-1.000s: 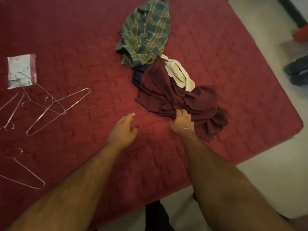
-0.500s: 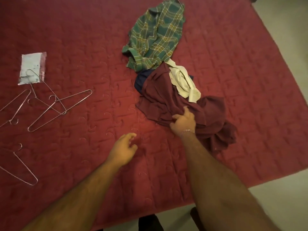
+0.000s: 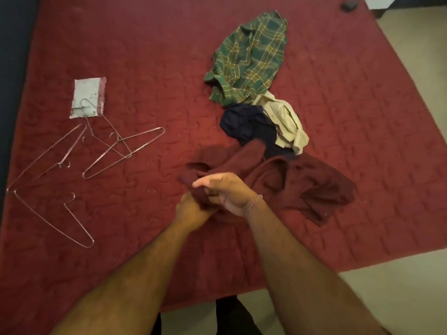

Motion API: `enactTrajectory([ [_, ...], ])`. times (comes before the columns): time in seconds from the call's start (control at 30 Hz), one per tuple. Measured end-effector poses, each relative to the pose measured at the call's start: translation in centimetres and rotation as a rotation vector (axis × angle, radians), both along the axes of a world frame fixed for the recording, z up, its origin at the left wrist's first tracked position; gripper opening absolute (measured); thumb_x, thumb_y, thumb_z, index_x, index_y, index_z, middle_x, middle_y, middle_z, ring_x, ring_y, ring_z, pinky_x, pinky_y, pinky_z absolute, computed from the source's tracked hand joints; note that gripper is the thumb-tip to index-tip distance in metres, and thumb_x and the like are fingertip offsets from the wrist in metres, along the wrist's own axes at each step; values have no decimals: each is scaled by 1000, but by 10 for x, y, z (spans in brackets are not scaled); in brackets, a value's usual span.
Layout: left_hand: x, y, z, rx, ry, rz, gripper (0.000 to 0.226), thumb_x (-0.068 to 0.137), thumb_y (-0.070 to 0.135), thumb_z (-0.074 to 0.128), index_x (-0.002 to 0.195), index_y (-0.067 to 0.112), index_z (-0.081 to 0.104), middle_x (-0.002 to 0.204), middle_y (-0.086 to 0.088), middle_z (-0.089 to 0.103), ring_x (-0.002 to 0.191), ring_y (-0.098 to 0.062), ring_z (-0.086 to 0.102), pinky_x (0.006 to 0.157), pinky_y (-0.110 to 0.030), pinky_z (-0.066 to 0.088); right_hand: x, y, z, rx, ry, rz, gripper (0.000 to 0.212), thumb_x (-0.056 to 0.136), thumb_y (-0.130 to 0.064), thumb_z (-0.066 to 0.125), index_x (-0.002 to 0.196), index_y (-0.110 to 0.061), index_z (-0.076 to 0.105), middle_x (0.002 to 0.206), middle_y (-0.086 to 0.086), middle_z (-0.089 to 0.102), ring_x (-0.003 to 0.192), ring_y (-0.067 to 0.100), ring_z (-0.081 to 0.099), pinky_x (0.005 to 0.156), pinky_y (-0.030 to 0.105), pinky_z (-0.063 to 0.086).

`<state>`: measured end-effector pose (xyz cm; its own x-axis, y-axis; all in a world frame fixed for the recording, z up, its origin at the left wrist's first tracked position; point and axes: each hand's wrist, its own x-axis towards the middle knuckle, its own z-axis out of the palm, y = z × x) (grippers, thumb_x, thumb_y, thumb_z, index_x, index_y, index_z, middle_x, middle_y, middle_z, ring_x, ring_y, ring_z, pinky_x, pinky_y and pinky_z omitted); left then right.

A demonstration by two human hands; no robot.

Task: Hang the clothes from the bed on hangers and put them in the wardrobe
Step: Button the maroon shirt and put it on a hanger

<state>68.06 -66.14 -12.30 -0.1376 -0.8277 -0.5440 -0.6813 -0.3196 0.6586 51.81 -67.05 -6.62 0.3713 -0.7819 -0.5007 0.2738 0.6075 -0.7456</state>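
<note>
A maroon garment [image 3: 297, 182] lies crumpled on the red quilted bed [image 3: 362, 97], pulled toward me at its near end. My right hand [image 3: 227, 192] holds that end, palm turned up, fingers partly curled round the cloth. My left hand [image 3: 191, 209] grips the same bunched end from below. Behind it lie a dark navy garment [image 3: 246, 124], a cream garment [image 3: 285, 119] and a green plaid shirt [image 3: 251, 56]. Several thin wire hangers [image 3: 121, 151] lie spread on the bed to the left.
A small pale packet [image 3: 88, 97] lies on the bed under one hanger's hook. A dark object [image 3: 348, 6] sits at the bed's far right corner. Pale floor [image 3: 411, 298] runs along the right and near side of the bed.
My right hand has dragged the maroon garment's end toward me and to the left, off the navy one. My left hand, free before, now grips that same end.
</note>
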Motion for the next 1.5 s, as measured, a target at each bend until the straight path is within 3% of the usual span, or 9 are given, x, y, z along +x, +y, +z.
enactTrajectory([
  [0.33,78,-58,243,-32,815,386,14,101,1,55,101,5,68,86,-6,71,77,-17,67,73,-29,55,78,9,101,-447,749,-44,98,76,-33,92,157,-29,37,158,-5,44,145,10,43,116,29,38],
  [0.43,110,-60,307,-15,972,251,14,103,7,55,95,14,63,85,-3,70,81,-20,67,80,-40,55,119,-9,140,-539,1221,-148,37,86,-31,70,116,-10,70,119,14,73,112,33,68,90,39,52],
  [0.6,190,-70,331,-223,725,-71,25,101,15,63,126,15,59,117,4,68,108,-10,63,92,-21,52,164,-44,259,-275,441,-682,20,92,4,55,89,-5,73,74,11,74,64,24,71,65,43,63],
  [0.77,248,-67,278,-365,108,-344,129,56,80,78,162,27,27,160,2,41,147,-19,39,122,-45,34,172,-63,369,-316,206,-603,32,105,-13,39,107,-1,69,99,21,70,81,31,71,79,47,63],
  [0.87,247,-55,275,-436,-21,-235,79,65,67,72,134,32,59,130,-4,70,123,-26,65,100,-41,52,174,-68,414,-405,220,-585,30,106,-9,44,117,5,68,89,16,72,76,27,71,68,37,62],
  [1.07,214,-62,348,-341,419,491,36,95,15,52,123,-1,69,123,-20,71,113,-35,67,95,-41,54,183,-57,376,-720,1191,-337,76,84,-37,81,147,-13,46,148,11,46,136,28,48,113,46,44],
  [1.27,176,-57,412,-34,1013,668,36,72,28,69,102,8,73,97,-18,76,88,-36,75,82,-50,63,188,2,318,-927,821,97,91,84,-42,83,156,-30,29,144,-16,49,126,1,54,109,23,41],
  [1.37,156,-38,422,-109,1175,434,16,90,27,63,98,15,67,93,-8,70,84,-23,69,82,-38,57,164,-10,301,-860,975,-247,47,83,-21,76,127,-23,61,117,3,74,108,26,70,98,37,54],
  [1.5,153,-26,407,-438,903,226,34,101,27,61,135,27,57,131,-2,69,121,-18,65,103,-43,52,134,-14,311,-494,282,-594,20,90,-10,66,109,-6,72,101,17,76,95,38,73,90,62,58],
])
